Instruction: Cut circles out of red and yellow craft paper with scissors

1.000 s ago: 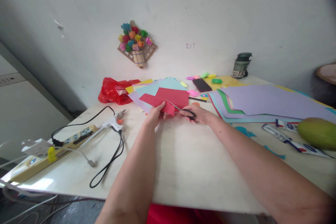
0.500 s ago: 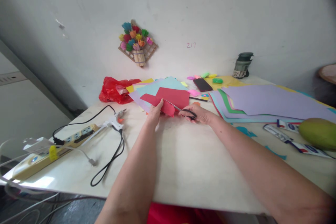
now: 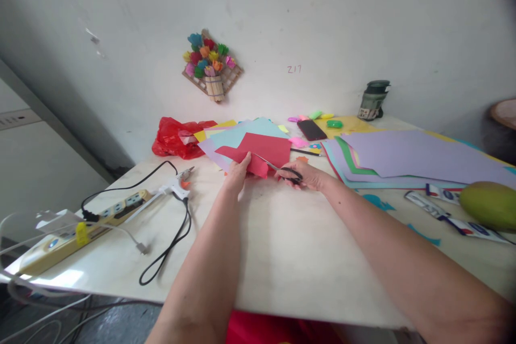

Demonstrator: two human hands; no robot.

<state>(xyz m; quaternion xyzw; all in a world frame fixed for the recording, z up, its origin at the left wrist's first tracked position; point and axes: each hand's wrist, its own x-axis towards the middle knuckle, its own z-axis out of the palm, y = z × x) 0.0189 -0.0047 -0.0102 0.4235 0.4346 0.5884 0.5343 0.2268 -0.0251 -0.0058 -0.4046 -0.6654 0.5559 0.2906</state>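
Observation:
My left hand (image 3: 239, 170) pinches a sheet of red paper (image 3: 266, 145) at its near left part, thumb on top. The sheet is cut in from its near right side, and a flap of it hangs toward me. In my right hand (image 3: 304, 175) is a pair of scissors (image 3: 291, 174) with dark handles, my fingers wrapped through the loops. The blades point left and lie across the red paper, their tips close to my left thumb. Under the red paper lies a fan of light blue, lilac and yellow sheets (image 3: 245, 131).
To the left are a glue gun (image 3: 177, 187) with its cord and a power strip (image 3: 86, 236). A red plastic bag (image 3: 173, 140), a phone (image 3: 312, 130) and a bottle (image 3: 373, 100) stand farther back. Stacked coloured paper (image 3: 403, 156), glue tubes (image 3: 475, 230) and a mango (image 3: 489, 205) are on the right.
The red paper's cut flap sits slightly differently, and the far part of the sheet has shifted a little. Both hands stay almost in place, with the scissors still across the paper.

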